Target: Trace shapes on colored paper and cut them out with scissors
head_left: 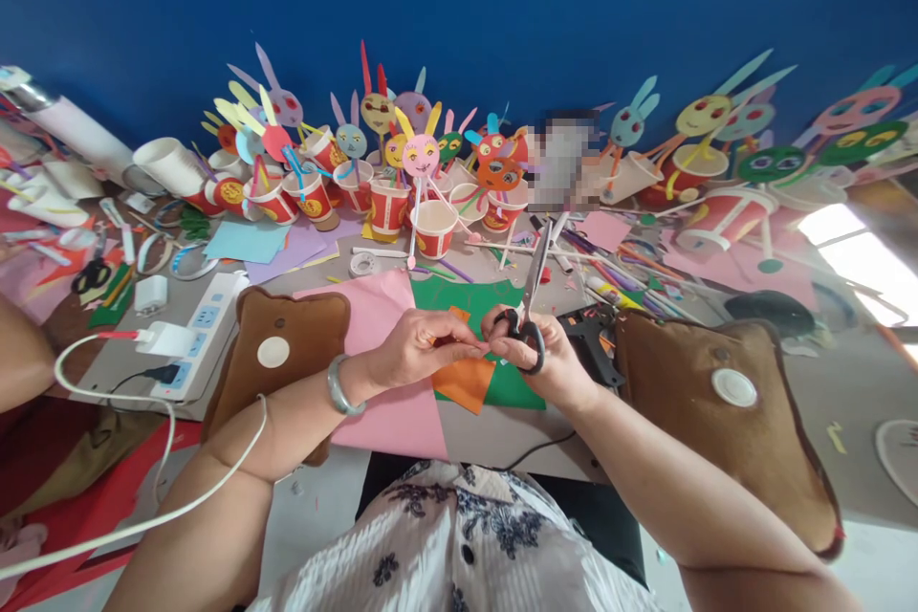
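Note:
My right hand [556, 368] is closed around black-handled scissors [533, 292], whose metal blades point up and away from me. The fingertips of my left hand [420, 344] are pinched together and meet those of my right hand. Whatever lies between them is too small to make out. Below the hands is an orange paper piece [466, 385], lying on a green sheet [517, 389]. A pink sheet [398, 416] spreads under my left wrist, which wears a bangle.
Paper cups [434, 229] with paper rabbit faces line the blue wall. Brown cushion-like pads [283, 335] lie on both sides. A power strip [207, 335] stands at the left, and its white cable [143, 528] crosses my left arm. Part of another person's arm [21, 349] shows far left.

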`<state>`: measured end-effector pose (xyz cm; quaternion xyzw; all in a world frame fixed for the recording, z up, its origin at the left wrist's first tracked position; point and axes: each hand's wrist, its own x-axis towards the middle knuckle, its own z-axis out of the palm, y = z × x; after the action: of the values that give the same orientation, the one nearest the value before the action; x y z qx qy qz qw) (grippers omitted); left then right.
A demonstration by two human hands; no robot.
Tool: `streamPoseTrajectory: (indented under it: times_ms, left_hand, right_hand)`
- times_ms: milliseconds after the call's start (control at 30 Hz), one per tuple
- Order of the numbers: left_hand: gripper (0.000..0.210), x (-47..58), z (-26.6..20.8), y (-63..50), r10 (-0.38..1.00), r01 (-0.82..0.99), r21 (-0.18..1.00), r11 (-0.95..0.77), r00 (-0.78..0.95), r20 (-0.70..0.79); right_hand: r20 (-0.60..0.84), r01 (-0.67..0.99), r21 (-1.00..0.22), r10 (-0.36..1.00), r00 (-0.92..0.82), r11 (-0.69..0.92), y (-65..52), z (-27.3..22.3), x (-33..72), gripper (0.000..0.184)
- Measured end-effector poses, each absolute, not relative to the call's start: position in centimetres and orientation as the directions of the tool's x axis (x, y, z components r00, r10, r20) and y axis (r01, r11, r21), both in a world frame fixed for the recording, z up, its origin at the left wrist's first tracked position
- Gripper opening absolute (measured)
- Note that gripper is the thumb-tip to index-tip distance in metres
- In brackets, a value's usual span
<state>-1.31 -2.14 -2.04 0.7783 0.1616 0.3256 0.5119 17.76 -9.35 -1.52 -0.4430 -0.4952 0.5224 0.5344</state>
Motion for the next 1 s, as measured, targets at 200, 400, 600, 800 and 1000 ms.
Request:
streamPoseTrajectory:
  times_ms: [200, 400, 600, 800, 1000]
  left_hand:
    - [0.014, -1.32, -1.75, -2.06, 0.499, -0.180, 0.865, -0.469, 0.754, 0.427]
    - [0.015, -1.47, -1.67, -2.03, 0.466, -0.152, 0.844, -0.515, 0.776, 0.425]
    - [0.014, -1.45, -1.82, -2.02, 0.458, -0.181, 0.852, -0.491, 0.778, 0.430]
    - [0.018, -1.50, -1.71, -2.15, 0.480, -0.147, 0.861, -0.486, 0.779, 0.404]
    - [0.014, -1.51, -1.65, -2.12, 0.477, -0.158, 0.863, -0.480, 0.778, 0.408]
  right_hand:
    - [0.021, -0.209, -0.978, 0.990, -0.142, -0.009, -9.32, -1.08, 17.68, 0.029]
    - [0.025, -0.205, -0.979, 0.980, -0.196, -0.016, -9.28, -1.06, 17.93, 0.031]
    - [0.049, -0.201, -0.980, 0.974, -0.220, 0.003, -9.20, -1.34, 18.20, 0.029]
    - [0.041, -0.166, -0.986, 0.974, -0.221, 0.004, -9.24, -0.98, 18.13, 0.031]
    - [0.073, -0.153, -0.988, 0.971, -0.226, 0.038, -9.32, -0.71, 18.22, 0.030]
